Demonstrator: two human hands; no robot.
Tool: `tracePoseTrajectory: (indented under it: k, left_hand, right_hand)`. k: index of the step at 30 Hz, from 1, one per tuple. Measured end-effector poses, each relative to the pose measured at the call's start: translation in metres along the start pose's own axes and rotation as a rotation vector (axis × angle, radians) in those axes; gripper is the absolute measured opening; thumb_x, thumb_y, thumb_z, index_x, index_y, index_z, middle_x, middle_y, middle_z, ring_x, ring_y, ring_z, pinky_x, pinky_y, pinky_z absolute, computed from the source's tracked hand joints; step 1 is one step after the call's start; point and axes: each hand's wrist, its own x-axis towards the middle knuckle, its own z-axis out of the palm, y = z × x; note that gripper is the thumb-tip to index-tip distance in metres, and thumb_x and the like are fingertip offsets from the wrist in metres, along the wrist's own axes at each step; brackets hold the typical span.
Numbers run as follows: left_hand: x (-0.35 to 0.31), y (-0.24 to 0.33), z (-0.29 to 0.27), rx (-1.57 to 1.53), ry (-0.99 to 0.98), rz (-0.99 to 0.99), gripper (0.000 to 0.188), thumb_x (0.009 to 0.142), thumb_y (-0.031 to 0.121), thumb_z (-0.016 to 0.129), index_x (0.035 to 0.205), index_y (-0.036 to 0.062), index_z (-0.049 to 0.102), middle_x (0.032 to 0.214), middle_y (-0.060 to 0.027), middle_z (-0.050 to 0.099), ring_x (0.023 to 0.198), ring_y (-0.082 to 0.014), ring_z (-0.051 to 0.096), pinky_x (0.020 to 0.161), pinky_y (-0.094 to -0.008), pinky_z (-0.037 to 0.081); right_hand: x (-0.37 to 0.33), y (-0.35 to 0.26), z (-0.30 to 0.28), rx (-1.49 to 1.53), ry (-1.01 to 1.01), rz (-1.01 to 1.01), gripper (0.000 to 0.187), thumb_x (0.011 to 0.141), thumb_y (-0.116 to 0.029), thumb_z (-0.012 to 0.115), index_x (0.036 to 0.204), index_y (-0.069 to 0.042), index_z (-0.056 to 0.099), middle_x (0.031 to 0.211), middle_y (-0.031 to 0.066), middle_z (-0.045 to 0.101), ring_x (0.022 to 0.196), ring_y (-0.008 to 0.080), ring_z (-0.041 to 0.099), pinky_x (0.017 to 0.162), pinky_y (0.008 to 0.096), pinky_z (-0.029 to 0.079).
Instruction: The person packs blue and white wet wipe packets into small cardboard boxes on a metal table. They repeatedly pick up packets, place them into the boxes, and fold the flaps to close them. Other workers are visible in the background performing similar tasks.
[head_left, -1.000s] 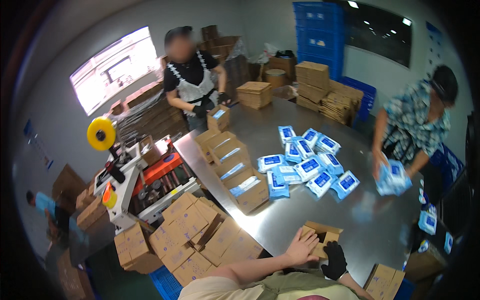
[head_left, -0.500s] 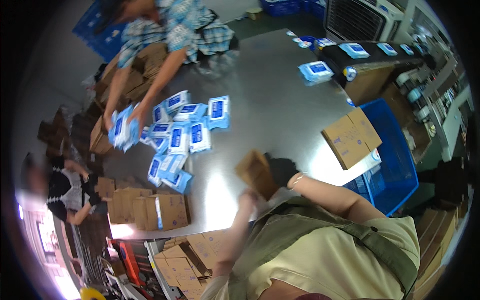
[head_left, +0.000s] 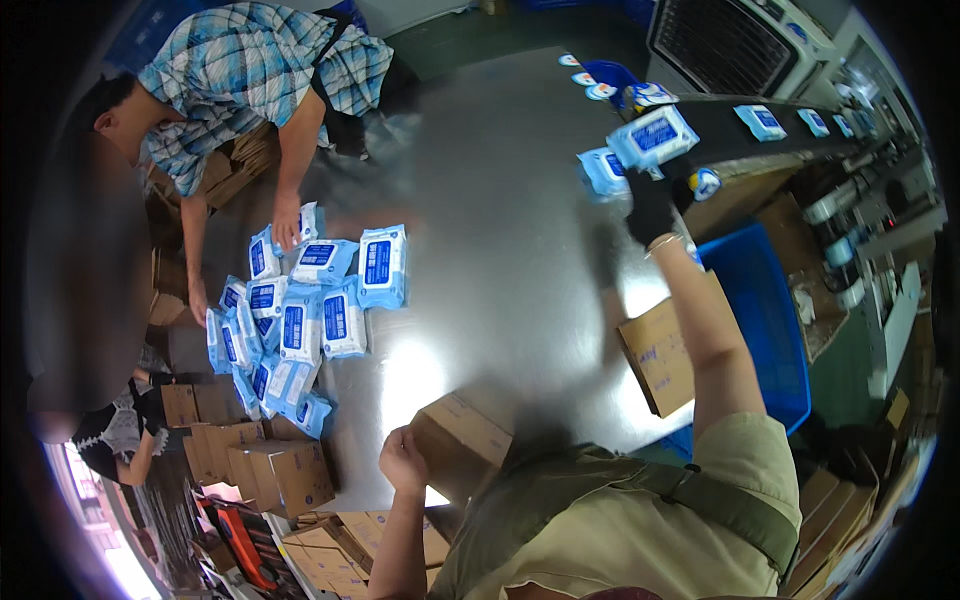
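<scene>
A bare metal tabletop (head_left: 500, 250) is seen, with a dark conveyor (head_left: 730, 128) at its far right. Since the previous picture, the two-handed hold on the brown carton (head_left: 462, 440) has been given up. The carton is now attended by the bare left hand (head_left: 403, 460) alone; its fingers are curled against the carton's left edge and are judged to be grasping it. The carton lies immediately right of those fingers, close to the person's body.

The gloved right hand (head_left: 650, 208) has been extended to the conveyor end. A blue-and-white pack (head_left: 655, 138) is located just beyond its fingertips, apparently touched at the near edge; whether it is gripped cannot be told. A second pack (head_left: 603, 172) is noted left of the gloved fingers. By this change, work is judged to be divided between carton and packs. Well beyond the left fingers, a pack heap (head_left: 300, 325) is touched by a co-worker (head_left: 245, 60).
</scene>
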Motion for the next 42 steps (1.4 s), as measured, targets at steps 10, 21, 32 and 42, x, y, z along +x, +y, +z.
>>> tracePoseTrajectory:
  k: [10, 21, 32, 42]
  left_hand:
    - [0.003, 0.005, -0.002, 0.076, -0.018, -0.032, 0.015, 0.084, 0.01, 0.052, 0.086, 0.0048, 0.065, 0.083, -0.0135, 0.065, 0.078, -0.0319, 0.062, 0.07, -0.0363, 0.049]
    - [-0.001, -0.004, 0.003, 0.012, 0.002, -0.011, 0.01, 0.084, 0.01, 0.054, 0.083, 0.0042, 0.061, 0.081, -0.016, 0.062, 0.075, -0.0356, 0.06, 0.067, -0.0404, 0.047]
    - [-0.002, 0.001, -0.002, 0.018, -0.053, -0.136, 0.016, 0.088, 0.018, 0.047, 0.093, 0.0078, 0.058, 0.087, -0.0163, 0.062, 0.081, -0.0369, 0.059, 0.072, -0.0437, 0.046]
    - [-0.004, 0.011, 0.006, 0.022, -0.058, -0.182, 0.011, 0.083, 0.009, 0.046, 0.09, 0.0035, 0.053, 0.088, -0.019, 0.059, 0.084, -0.0367, 0.058, 0.073, -0.0445, 0.046]
  right_hand:
    - [0.114, 0.032, 0.064, -0.118, -0.328, -0.011, 0.066, 0.07, -0.015, 0.059, 0.133, -0.022, 0.04, 0.131, 0.0073, 0.047, 0.122, 0.0264, 0.043, 0.098, 0.0493, 0.033]
    - [-0.168, -0.162, -0.038, 0.052, -0.183, -0.333, 0.062, 0.071, -0.009, 0.057, 0.131, -0.009, 0.039, 0.125, 0.0243, 0.042, 0.113, 0.0429, 0.042, 0.092, 0.0603, 0.03]
    - [0.004, -0.181, -0.019, 0.537, -1.05, -0.271, 0.099, 0.049, -0.04, 0.08, 0.134, -0.011, 0.039, 0.12, 0.0199, 0.054, 0.106, 0.0335, 0.055, 0.091, 0.0377, 0.045]
    - [-0.052, -0.211, -0.034, 0.676, -0.565, -0.039, 0.092, 0.046, -0.012, 0.077, 0.129, -0.01, 0.039, 0.112, 0.0155, 0.058, 0.104, 0.0294, 0.058, 0.09, 0.0386, 0.046]
